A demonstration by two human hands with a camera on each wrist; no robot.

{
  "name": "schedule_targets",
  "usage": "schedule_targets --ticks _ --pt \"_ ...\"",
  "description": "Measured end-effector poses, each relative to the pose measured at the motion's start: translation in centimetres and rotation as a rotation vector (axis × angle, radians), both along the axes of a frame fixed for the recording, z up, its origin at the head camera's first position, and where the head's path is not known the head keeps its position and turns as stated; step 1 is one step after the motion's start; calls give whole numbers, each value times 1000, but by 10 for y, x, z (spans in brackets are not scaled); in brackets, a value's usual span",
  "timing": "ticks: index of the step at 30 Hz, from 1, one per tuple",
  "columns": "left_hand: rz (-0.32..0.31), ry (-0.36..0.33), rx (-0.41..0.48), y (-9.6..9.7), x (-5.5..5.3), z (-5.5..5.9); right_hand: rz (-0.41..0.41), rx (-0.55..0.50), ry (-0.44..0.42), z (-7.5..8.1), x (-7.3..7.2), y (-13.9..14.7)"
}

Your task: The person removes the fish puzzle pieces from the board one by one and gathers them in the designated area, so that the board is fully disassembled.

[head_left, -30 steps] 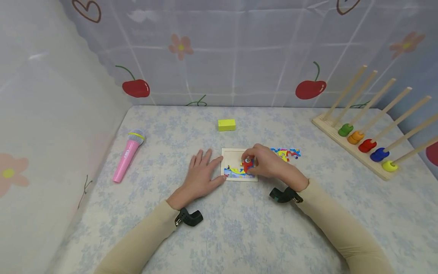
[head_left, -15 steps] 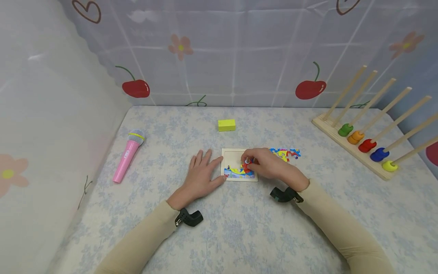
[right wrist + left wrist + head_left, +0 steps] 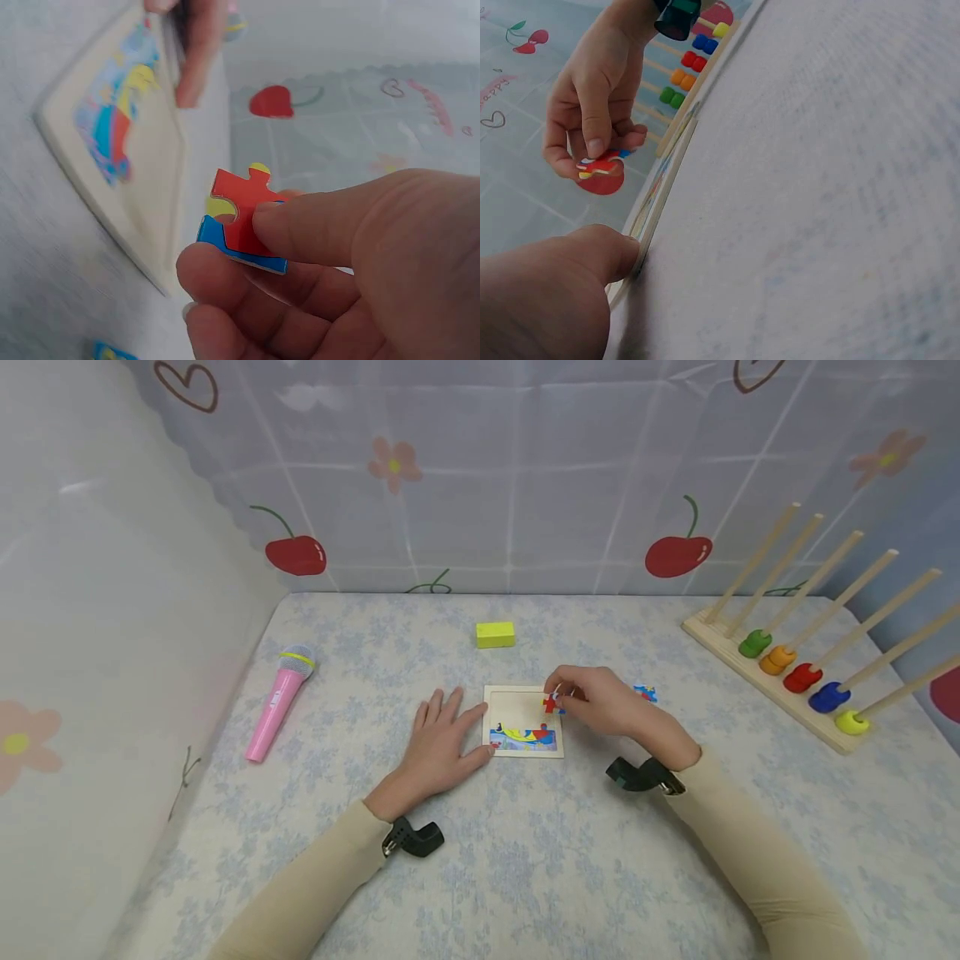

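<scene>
My right hand [image 3: 600, 702] pinches a red jigsaw piece [image 3: 247, 206] with blue and yellow parts between thumb and fingers. In the head view, the piece overlaps the upper right of a square wooden puzzle tray [image 3: 487, 702]; the right wrist view shows it raised beside the tray. Joined pieces [image 3: 517, 741] fill the tray's lower part with a blue, yellow and red picture, and bare wood shows above them. My left hand [image 3: 441, 747] lies with spread fingers at the tray's left side, its thumb on the lower left corner of the rim.
Loose jigsaw pieces [image 3: 646, 693] lie right of the tray, partly hidden behind the right hand. A yellow block [image 3: 495, 635] stands behind the tray. On the left is a pink toy microphone [image 3: 279, 702]; at the right stands a wooden peg rack [image 3: 780, 685] with coloured beads.
My right hand was low over the tray's picture with the red piece; it has lifted the piece away, back and slightly to the right. My left hand has stayed in place.
</scene>
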State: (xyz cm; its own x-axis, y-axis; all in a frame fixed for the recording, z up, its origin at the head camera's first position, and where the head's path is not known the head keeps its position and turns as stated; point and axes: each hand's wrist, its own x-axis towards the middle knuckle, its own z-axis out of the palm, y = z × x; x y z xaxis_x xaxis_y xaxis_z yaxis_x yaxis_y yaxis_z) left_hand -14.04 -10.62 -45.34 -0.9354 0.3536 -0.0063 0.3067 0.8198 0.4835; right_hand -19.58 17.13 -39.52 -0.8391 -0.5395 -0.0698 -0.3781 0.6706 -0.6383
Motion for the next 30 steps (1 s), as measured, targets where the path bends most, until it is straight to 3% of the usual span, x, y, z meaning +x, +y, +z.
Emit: schedule_targets --ticks 6,10,14,19,30 --pt "-4 -4 15 -1 1 0 -74 -17 -20 13 -1 28" --pt "0 -2 9 0 1 0 -131 -6 -58 12 3 51" --pt "3 -3 3 0 0 0 -179 24 -42 9 7 75" --pt "2 2 10 -1 0 -1 -201 52 -9 3 11 98" --pt "3 5 13 0 1 0 -227 86 -76 -3 9 116"
